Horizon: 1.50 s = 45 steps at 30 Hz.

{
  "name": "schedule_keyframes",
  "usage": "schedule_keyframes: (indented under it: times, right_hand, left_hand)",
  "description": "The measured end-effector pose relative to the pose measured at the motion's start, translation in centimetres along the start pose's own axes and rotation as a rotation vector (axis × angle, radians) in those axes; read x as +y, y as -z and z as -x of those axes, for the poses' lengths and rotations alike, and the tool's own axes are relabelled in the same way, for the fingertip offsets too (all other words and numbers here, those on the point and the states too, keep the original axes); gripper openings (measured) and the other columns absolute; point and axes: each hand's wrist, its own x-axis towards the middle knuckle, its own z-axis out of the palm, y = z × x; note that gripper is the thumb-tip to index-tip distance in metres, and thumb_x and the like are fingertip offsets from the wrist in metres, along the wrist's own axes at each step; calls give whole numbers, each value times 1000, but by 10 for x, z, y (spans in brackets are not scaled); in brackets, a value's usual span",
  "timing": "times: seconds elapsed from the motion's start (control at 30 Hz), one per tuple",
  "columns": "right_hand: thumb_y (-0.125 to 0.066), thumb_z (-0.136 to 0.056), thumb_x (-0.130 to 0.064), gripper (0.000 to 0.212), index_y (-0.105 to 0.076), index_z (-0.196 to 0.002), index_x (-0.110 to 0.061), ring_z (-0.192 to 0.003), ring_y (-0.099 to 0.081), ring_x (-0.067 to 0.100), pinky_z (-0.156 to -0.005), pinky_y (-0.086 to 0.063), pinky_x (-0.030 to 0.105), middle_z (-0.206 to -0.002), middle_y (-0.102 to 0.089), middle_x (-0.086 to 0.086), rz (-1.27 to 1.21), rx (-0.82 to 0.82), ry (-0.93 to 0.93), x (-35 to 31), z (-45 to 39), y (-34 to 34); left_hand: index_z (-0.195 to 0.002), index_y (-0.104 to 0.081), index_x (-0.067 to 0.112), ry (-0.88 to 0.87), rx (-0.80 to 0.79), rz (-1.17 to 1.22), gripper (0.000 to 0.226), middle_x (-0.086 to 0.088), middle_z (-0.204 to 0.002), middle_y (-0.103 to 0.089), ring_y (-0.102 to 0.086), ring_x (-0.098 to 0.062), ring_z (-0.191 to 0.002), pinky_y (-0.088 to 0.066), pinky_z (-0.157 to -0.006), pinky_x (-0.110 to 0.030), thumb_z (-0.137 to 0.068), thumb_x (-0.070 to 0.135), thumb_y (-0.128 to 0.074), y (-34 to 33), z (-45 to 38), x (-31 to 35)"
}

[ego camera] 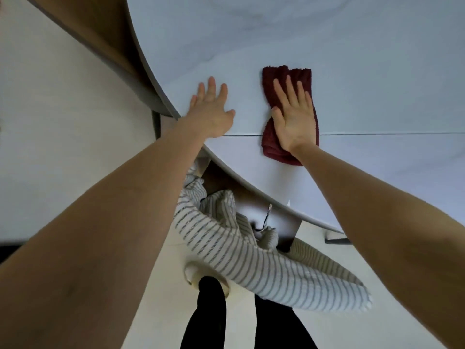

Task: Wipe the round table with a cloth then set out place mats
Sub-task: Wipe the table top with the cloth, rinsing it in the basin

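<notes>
Head view, looking down past both forearms: the fingers (289,90) of the right hand (293,117) lie straight and slightly spread, pressing flat on a folded dark red terry cloth (299,74), which sits on the pale round worktop (352,59) just right of centre frame. From that cloth, at about nine o'clock and a little apart, the left hand (211,109) rests palm-down on the bare worktop near its curved edge, fingers straight and wide, holding nothing; it looks like a brace. A thin seam (377,133) runs across the worktop under the cloth. At six o'clock, below the edge, hangs a striped shirt (239,255) over dark trousers.

Judging by this, wiping is under way, not finished: most of the surface towards twelve o'clock appears unreached. No place mats are in view, so setting them out remains.
</notes>
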Motion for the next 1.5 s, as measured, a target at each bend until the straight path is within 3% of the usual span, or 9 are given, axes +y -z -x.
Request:
schedule_keyframes:
  times: [0.53,0.6,0.7,0.77,0.83,0.97,1.13,1.33,1.5]
  right_hand:
    - [-20,-95,-32,61,-13,-155,-22,-149,-2,28,-121,0,42,-162,-7,6,-1,87,-489,-68,13,-26]
    - [-24,-99,-32,60,-9,-155,-22,-149,0,29,-121,1,43,-163,-4,7,18,91,-577,-81,-4,-27]
    - [-26,-100,-33,61,-6,-156,-22,-149,3,30,-121,2,44,-163,-1,8,42,79,-654,-88,-14,-29]
    - [-26,-100,-34,61,-4,-156,-22,-149,4,32,-121,3,45,-163,1,8,29,54,-728,-100,-16,-32]
    - [-25,-100,-35,61,-2,-155,-21,-148,7,32,-120,5,46,-162,3,9,12,58,-773,-113,-29,-31]
    - [-25,-101,-35,62,-1,-155,-19,-148,8,34,-120,8,46,-162,5,11,-7,84,-854,-129,-75,-25]
    - [-22,-100,-37,63,1,-155,-16,-148,9,34,-120,8,47,-162,5,13,-13,102,-812,-148,-138,-29]
    - [-21,-100,-38,64,2,-155,-14,-148,8,35,-120,5,48,-162,5,14,-40,122,-861,-179,-232,-40]
    - [-24,-99,-39,65,-1,-155,-15,-148,6,36,-120,4,49,-162,3,14,-83,187,-1131,-217,-310,-46]
  left_hand:
    - [-154,8,18,-47,-358,-117,75,-6,-158,24,11,-28,-147,-3,-118,-46,-99,45,-35,34,-3,5]
    - [-154,-3,16,-80,-396,-182,72,-9,-160,11,-5,-31,-147,-12,-117,-43,-98,44,-37,49,-12,5]
    - [-136,-47,7,-159,-385,-172,46,-14,-147,-40,-48,-27,-120,-37,-99,-33,-97,31,-41,78,-36,-2]
    - [-107,-59,8,-157,-367,-26,25,-15,-128,-56,-55,-23,-98,-44,-87,-29,-95,22,-43,103,-54,-17]
    - [-100,-59,7,-178,-206,-10,23,-13,-120,-59,-56,-27,-104,-44,-86,-30,-96,22,-42,127,-72,-37]
    - [-141,-38,4,-115,-2,-56,46,-14,-148,-37,-35,-29,-136,-32,-107,-35,-101,25,-39,160,-113,-69]
    - [-151,2,-1,-90,53,-142,68,-16,-160,9,8,-27,-148,-2,-119,-35,-103,27,-37,189,-164,-98]
    - [-150,8,-3,-161,47,-202,73,-19,-158,15,12,-29,-147,2,-120,-35,-103,34,-35,223,-215,-120]
    - [-150,9,-2,-211,20,-172,73,-18,-158,16,13,-27,-147,3,-120,-35,-103,37,-31,262,-275,-132]
